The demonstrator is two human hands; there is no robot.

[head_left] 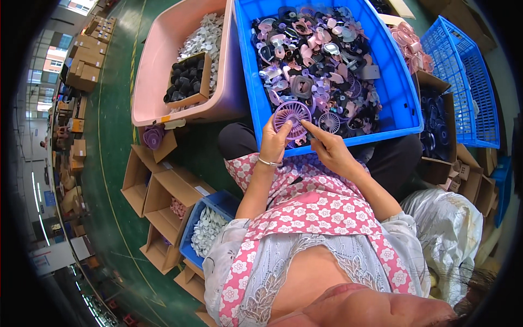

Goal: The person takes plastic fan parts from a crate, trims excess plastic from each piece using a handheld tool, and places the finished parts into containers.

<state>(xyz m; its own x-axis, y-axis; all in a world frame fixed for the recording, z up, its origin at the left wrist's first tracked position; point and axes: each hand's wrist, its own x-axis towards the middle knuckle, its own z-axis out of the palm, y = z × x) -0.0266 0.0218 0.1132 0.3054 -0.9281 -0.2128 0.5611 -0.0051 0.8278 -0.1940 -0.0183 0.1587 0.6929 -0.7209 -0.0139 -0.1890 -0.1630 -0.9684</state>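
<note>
Flowered apron [321, 215] fills lower middle. At centre, my left fingers [284, 128] pinch a purple fan cover [292, 113]; my right hand [333, 155] meets its rim, thumb hidden, grip unclear. White pieces [210, 41] lie grouped upper left; plenty of mixed parts [321, 60] seemingly remain in the blue bin [402, 103], its far edge cut off.

I'm in a factory workshop: a line-marked green floor [120, 158] stretches to my left, with cardboard cartons [87, 52] stacked beyond, small plastic parts [332, 49] heaped against the left edge of my blue bin [395, 90], and white pieces [210, 35] along the right edge of a pink tub [163, 54].
</note>
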